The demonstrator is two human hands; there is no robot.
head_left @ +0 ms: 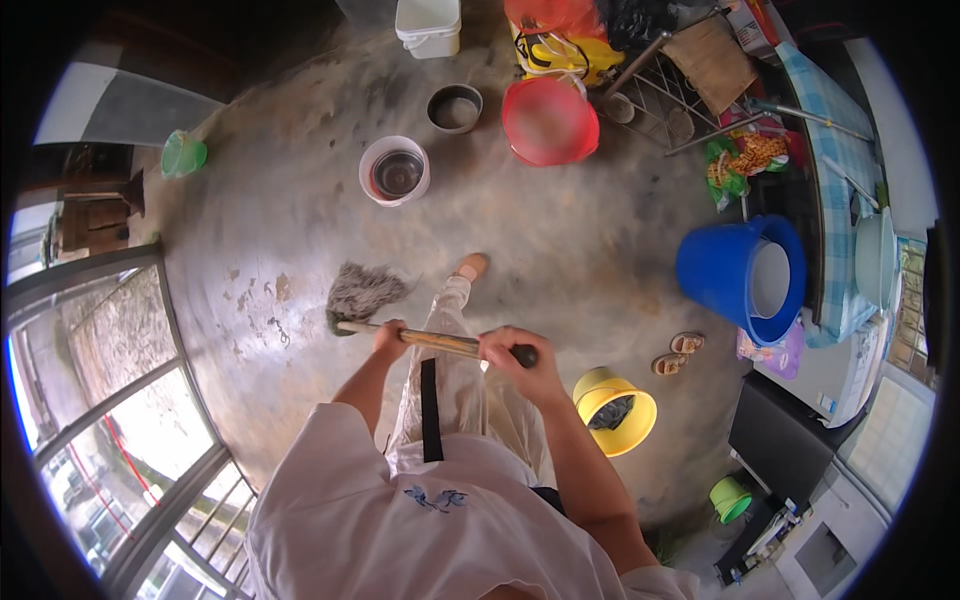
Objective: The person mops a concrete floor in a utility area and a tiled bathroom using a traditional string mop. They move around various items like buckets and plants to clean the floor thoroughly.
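Though apart, both hands [389, 340] [515, 358] in fists round mop handle [448, 343]

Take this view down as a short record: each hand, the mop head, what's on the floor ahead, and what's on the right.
Left hand: closed around the wooden mop handle, nearer the mop head
Right hand: closed around the same handle, close to its dark end
Mop head: grey strings, spread on the concrete floor, left of the tan shoe
Ahead: whitish round bucket, dark round basin, red basin
Right: yellow bucket, pair of sandals, large blue tub
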